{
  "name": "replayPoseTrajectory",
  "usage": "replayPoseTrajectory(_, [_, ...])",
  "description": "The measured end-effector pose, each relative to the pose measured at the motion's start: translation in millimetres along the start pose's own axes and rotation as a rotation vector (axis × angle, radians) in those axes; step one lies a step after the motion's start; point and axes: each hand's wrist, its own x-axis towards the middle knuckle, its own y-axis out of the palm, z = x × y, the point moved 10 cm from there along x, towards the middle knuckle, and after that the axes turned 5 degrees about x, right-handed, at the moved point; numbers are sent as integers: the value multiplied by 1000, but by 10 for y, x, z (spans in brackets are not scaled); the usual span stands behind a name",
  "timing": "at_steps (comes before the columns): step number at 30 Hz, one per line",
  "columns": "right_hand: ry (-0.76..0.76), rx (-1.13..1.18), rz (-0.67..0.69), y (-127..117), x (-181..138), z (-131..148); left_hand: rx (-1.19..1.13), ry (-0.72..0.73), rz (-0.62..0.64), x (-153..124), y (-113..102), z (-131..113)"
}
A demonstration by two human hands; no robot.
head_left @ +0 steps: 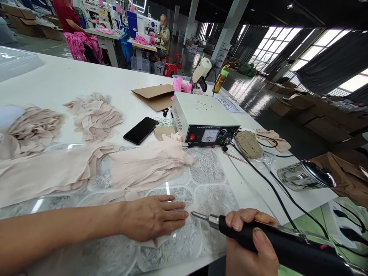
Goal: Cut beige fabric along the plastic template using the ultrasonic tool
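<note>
My left hand [153, 217] lies flat, fingers stretched out, pressing a small pale pink fabric piece [161, 240] onto the clear patterned mat [207, 168]. My right hand [249, 245] is wrapped round a black handheld tool [276, 245]. The tool's metal tip [199, 216] points left and sits just beside my left fingertips. A black cable [258, 174] runs from the tool to the white control box [202, 117] with a dial.
Long pink fabric pieces [86, 168] lie across the mat; piles of cut pink pieces [94, 115] sit behind. A black phone [140, 130], cardboard [155, 96], a tan pad [249, 143] and a metal stand [304, 176] are on the table. People work at sewing machines at the back.
</note>
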Motion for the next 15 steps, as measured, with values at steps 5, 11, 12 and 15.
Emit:
replayPoseTrajectory(5, [19,-25,-21,-40,-44,45,-17,-7,-35,0,-48,2])
replayPoseTrajectory(11, [-18,-53,18,29,-50,62,32,20,-37,-6,-23,-24])
replayPoseTrajectory(12, [-18,-55,8,19,-46,59,37,16,-31,-9,-10,-18])
replayPoseTrajectory(15, [-27,-51,-44,-54,-29,55,40,1,-31,-20,7,2])
